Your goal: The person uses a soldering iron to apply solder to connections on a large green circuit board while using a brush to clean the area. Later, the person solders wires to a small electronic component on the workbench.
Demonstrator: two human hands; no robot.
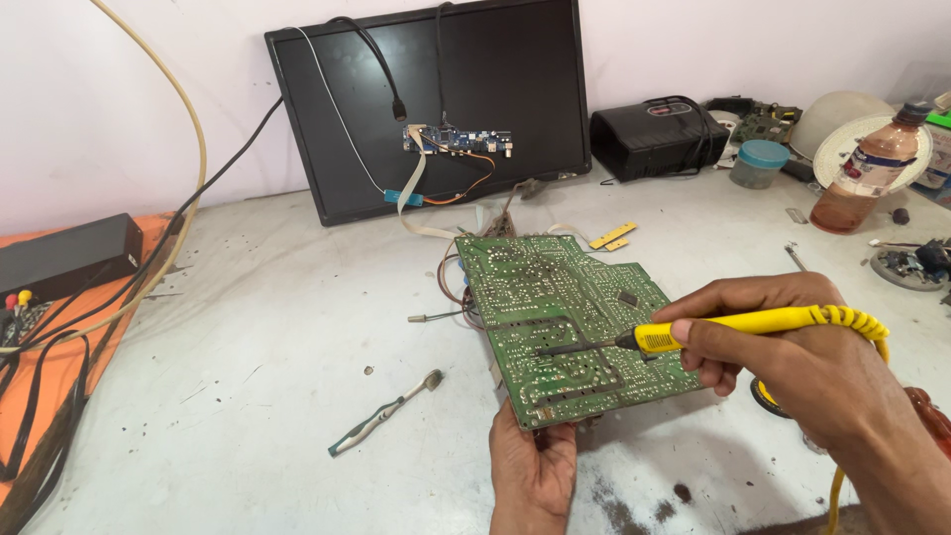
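Left hand (pixel 532 468) grips green circuit board (pixel 567 322) by bottom edge — stiff, light, prob fragile; right hand (pixel 792 342) clamps yellow soldering iron (pixel 684 334), tip on board.

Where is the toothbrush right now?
In the head view, the toothbrush lies on the white table, left of the green circuit board that the left hand holds up.

black flat screen (pixel 436 99) leaning on wall

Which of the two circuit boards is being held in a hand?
The large green circuit board, gripped at its bottom edge by the left hand; the small blue board sits on the panel behind.
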